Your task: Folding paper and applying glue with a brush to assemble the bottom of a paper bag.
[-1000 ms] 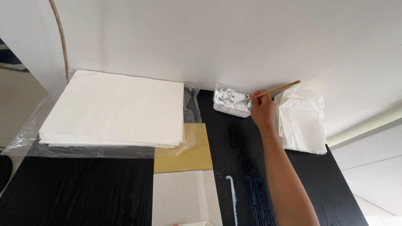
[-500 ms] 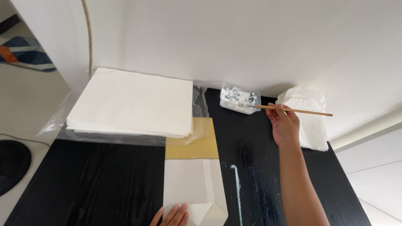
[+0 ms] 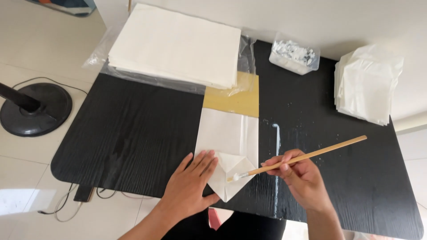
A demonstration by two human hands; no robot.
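White folded paper [image 3: 229,146], brush [image 3: 302,159] tip touching

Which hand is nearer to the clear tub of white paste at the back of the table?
Right. The right hand, holding the brush, sits nearly straight below the tub; the left hand lies flat on the folded paper, farther left.

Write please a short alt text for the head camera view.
The right hand holds a wooden brush with its tip on a folded white paper, which the left hand presses flat on a black table.
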